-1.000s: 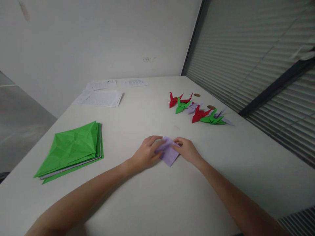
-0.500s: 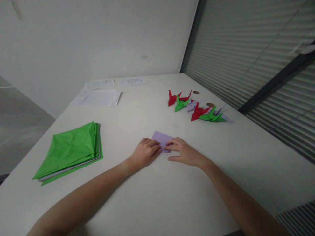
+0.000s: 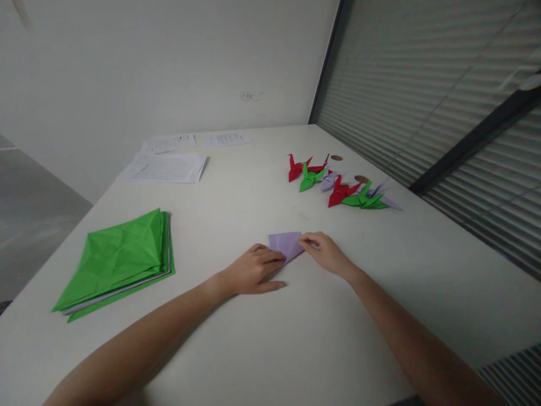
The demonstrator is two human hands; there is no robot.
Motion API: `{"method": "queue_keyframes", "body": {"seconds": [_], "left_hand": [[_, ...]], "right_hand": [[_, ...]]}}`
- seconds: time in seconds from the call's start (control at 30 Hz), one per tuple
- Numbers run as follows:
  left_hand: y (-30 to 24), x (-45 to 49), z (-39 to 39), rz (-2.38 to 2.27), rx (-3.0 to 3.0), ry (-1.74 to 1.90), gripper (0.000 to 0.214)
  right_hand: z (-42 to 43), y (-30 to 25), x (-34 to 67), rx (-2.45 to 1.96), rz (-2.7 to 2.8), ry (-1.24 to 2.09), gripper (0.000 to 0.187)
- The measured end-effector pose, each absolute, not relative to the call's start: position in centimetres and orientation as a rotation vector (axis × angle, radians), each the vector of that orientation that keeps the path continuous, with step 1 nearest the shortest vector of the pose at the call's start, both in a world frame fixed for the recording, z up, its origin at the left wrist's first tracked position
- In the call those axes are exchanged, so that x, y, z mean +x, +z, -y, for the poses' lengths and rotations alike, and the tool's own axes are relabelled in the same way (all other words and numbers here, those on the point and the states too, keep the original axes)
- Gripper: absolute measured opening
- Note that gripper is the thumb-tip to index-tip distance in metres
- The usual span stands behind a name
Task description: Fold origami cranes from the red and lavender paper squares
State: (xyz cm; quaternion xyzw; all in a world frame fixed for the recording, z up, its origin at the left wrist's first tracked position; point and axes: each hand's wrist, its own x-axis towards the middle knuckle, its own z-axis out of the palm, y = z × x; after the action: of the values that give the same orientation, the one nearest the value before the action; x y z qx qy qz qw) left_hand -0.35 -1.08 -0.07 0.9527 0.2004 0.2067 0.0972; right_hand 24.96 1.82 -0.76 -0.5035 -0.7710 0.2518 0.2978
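Note:
A small folded piece of purple origami paper (image 3: 286, 242) lies on the white table in front of me. My left hand (image 3: 257, 270) rests flat at its lower left, fingertips pressing the paper and thumb spread apart on the tabletop. At the right corner, my right hand (image 3: 321, 251) pinches the paper between thumb and fingers. The fingertips hide that corner, so its layers cannot be made out.
To the left lies a stack of creased green paper (image 3: 122, 251) with a purple sheet among it. Several folded paper cranes (image 3: 338, 193) in red, green and purple stand at the back right. Printed sheets (image 3: 169, 168) lie at the far left, and window blinds (image 3: 422, 101) border the right side.
The purple paper has turned and its outline differs. My right hand has gone from spread fingers over it to a pinch at its right corner. My left thumb has moved off the paper.

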Motion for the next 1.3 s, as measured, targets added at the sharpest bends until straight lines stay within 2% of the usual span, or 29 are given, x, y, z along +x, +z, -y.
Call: {"method": "queue_keyframes", "body": {"seconds": [0.37, 0.5, 0.93, 1.3], "left_hand": [[0.1, 0.0, 1.7, -0.64, 2.854, 0.512, 0.054], [-0.1, 0.1, 1.5, -0.57, 2.847, 0.595, 0.045], [-0.3, 0.0, 1.1, -0.487, 2.876, 0.565, 0.028], [-0.4, -0.3, 0.7, -0.45, 2.829, 0.556, 0.029]], "right_hand": [[-1.7, -1.0, 24.7, -1.46, 1.988, 0.624, 0.014], [-1.8, -1.6, 24.4, -1.529, 1.909, 0.629, 0.011], [-1.6, -2.0, 23.2, -1.492, 2.102, 0.246, 0.009], [-1.6, -1.9, 23.0, -1.516, 2.057, 0.279, 0.011]]}}
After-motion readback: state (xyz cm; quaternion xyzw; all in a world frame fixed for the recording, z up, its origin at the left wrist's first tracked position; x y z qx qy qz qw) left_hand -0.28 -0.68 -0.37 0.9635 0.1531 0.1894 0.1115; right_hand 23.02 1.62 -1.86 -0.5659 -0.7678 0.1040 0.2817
